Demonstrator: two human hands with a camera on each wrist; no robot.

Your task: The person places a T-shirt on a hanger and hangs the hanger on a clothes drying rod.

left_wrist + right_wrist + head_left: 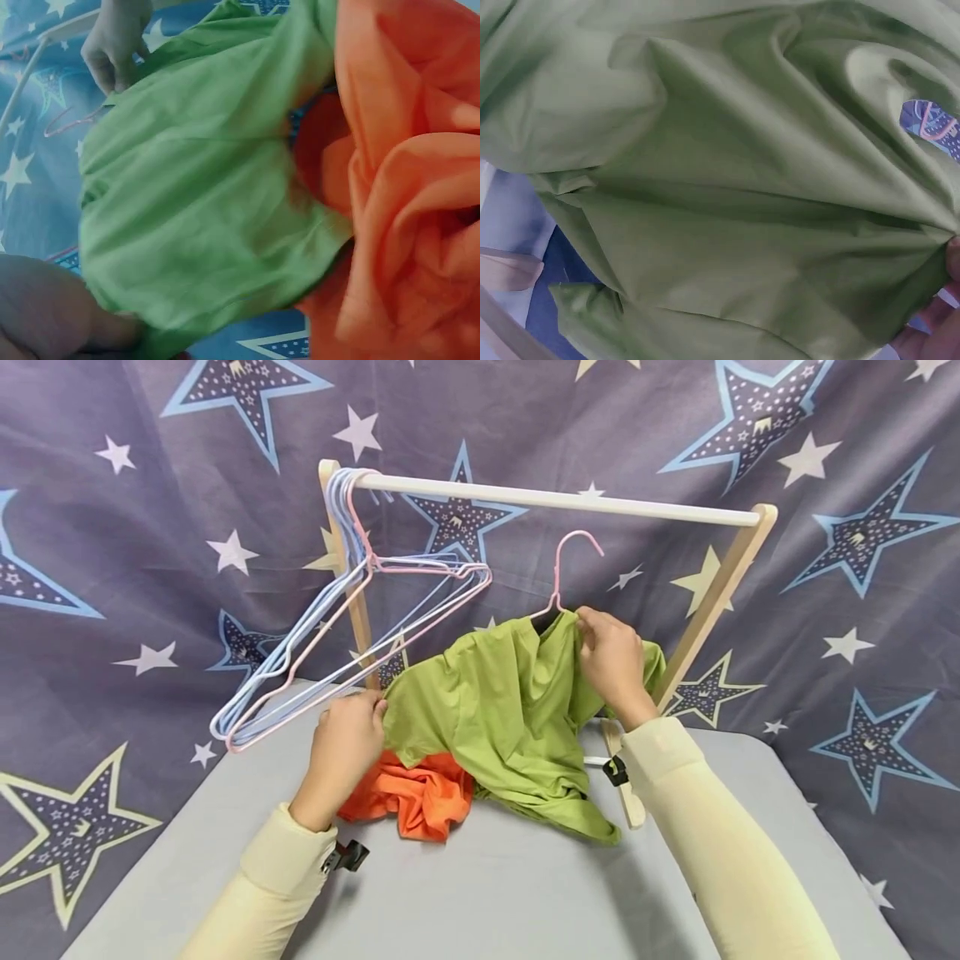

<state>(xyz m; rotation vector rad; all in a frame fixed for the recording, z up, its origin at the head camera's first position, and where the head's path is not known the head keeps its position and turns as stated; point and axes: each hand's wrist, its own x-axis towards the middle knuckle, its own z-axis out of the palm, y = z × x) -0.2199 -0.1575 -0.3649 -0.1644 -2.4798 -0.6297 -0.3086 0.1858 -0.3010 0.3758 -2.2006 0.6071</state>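
A green T-shirt hangs on a pink hanger, whose hook sticks up from the neckline below the rack's bar. My right hand pinches the shirt by the neckline, just right of the hook. At the left, my left hand pinches the edge of the shirt's sleeve end. In the left wrist view the green cloth stretches between both hands. The right wrist view is filled by folds of the shirt, drawn toward the fingers. Most of the hanger is hidden inside the shirt.
A rack with a white bar and wooden posts stands behind. Several blue, white and pink hangers hang at its left end. A crumpled orange garment lies on the grey surface under the green shirt.
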